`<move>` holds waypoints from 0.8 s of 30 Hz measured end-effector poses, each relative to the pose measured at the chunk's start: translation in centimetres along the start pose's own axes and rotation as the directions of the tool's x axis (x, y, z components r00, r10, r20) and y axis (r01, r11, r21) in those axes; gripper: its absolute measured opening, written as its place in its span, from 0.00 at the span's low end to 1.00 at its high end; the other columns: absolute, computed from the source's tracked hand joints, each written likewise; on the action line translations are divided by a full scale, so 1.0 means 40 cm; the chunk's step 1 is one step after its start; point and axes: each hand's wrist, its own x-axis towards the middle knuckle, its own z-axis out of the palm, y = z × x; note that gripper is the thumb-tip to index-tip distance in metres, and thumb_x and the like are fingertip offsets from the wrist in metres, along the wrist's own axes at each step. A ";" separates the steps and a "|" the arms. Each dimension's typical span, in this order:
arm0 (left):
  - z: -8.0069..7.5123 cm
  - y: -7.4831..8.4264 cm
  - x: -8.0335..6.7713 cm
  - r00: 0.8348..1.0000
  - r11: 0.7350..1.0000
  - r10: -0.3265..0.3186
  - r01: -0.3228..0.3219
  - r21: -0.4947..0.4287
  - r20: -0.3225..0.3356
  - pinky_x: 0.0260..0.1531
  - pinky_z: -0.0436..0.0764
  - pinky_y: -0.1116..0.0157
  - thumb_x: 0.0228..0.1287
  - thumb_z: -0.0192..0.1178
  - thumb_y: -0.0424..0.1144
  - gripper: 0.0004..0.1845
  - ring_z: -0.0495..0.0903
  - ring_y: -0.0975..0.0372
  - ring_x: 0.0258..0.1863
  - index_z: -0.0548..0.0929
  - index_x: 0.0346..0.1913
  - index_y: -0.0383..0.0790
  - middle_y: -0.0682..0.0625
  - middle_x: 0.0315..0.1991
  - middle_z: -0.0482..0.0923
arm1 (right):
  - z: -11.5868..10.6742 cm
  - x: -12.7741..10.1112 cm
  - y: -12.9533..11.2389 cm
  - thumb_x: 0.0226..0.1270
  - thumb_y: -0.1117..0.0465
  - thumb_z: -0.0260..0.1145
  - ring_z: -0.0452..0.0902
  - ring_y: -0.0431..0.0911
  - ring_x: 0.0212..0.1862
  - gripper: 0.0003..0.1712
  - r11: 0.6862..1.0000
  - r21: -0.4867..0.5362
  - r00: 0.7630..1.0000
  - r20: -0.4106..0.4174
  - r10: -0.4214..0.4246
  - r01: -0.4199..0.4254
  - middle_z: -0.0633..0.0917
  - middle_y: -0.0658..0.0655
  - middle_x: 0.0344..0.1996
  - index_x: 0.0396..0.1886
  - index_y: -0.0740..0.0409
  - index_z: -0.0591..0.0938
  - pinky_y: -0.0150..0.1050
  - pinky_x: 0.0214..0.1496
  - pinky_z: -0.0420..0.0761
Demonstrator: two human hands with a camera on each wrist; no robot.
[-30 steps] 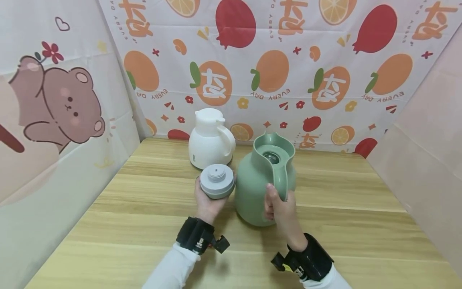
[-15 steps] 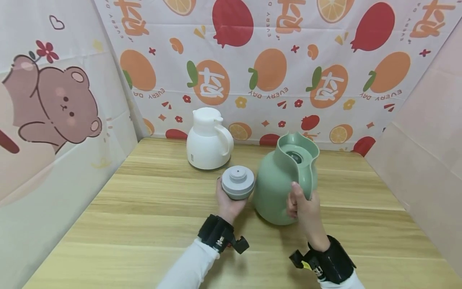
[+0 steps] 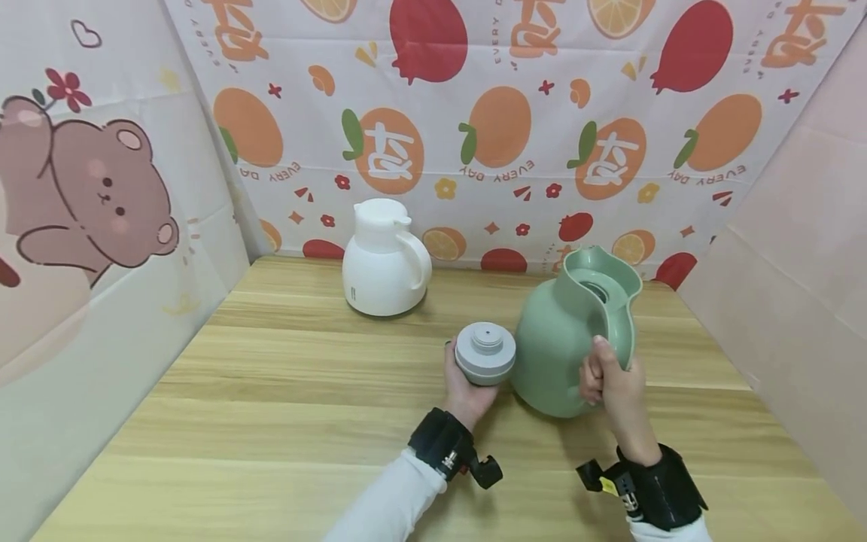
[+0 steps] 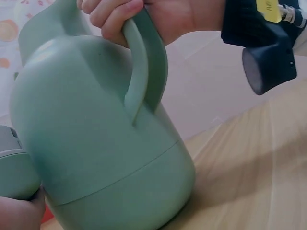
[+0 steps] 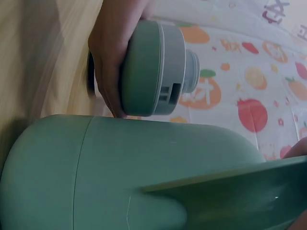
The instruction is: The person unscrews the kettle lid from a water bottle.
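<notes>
Behind the light-brown, wood-grained tabletop hangs a white fabric sheet printed with orange and red fruit; left of the tabletop hangs a pale cloth bearing a brown cartoon bear; right of the tabletop rises a plain pinkish-white panel; soft light falls over it all

Head view: from above you, facing forward and down across the tabletop to its back edge, widest of three. Left wrist view: low, tilted, close to your green jug, facing rightward. Right wrist view: equally close, turned sideways, facing leftward and forward; both wrist views share the jug and lid.
</notes>
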 end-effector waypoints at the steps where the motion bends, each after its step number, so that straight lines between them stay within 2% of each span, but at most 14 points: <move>1: 0.000 -0.009 0.004 1.000 1.000 -0.007 0.007 0.000 -0.003 0.58 0.61 0.59 0.67 0.33 0.60 0.34 0.60 0.52 0.62 0.52 0.70 0.46 0.42 0.65 0.55 | -0.008 0.001 -0.001 0.74 0.62 0.44 0.51 0.46 0.09 0.23 1.000 0.001 1.000 0.005 0.000 0.000 0.58 0.53 0.07 0.14 0.57 0.60 0.38 0.09 0.52; 13: -0.002 -0.088 0.033 0.998 0.998 -0.058 0.058 0.006 -0.019 0.58 0.61 0.58 0.69 0.32 0.59 0.33 0.60 0.51 0.62 0.53 0.70 0.44 0.41 0.64 0.56 | -0.086 0.000 -0.005 0.74 0.63 0.42 0.49 0.45 0.08 0.24 1.000 0.008 1.000 -0.015 0.003 -0.003 0.57 0.51 0.06 0.13 0.56 0.58 0.38 0.08 0.48; 24: -0.024 -0.147 0.073 0.997 0.996 -0.031 0.036 0.075 -0.073 0.60 0.59 0.57 0.70 0.36 0.56 0.32 0.58 0.51 0.64 0.54 0.70 0.41 0.41 0.66 0.56 | -0.161 0.001 -0.011 0.74 0.63 0.42 0.49 0.45 0.09 0.23 1.000 -0.028 0.998 -0.070 -0.005 0.003 0.57 0.51 0.06 0.14 0.57 0.58 0.38 0.09 0.48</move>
